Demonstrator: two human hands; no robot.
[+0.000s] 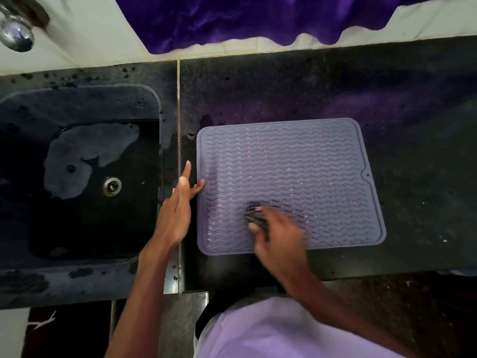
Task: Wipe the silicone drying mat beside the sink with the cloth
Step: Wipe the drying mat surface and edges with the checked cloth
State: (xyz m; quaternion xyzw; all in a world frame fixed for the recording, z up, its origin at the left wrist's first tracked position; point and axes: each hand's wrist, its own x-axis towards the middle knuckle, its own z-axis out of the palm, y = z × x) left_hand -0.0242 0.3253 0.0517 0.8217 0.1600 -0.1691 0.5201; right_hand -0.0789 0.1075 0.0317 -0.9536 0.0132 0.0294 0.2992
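Pinning the edge of this probably floppy, slidey silicone drying mat [296,164] with my flat open left hand [175,210], right hand [278,233] gripping the cloth [255,215].

Counts:
- one grey-lilac rectangular silicone mat [296,164] with wavy ridges
- one small round hole [367,174] at the mat's edge
- one dark crumpled cloth [254,214]
- two bare hands, one left hand [178,210] and one right hand [280,235]
- one black stone sink [77,104]
- one round metal drain [111,186] in the sink
- one chrome tap [16,34]
- one shiny purple fabric [245,19]
- two dark speckled stone counter slabs [284,86]
- one pale seam [178,99] between the slabs
- one lilac garment [271,332]
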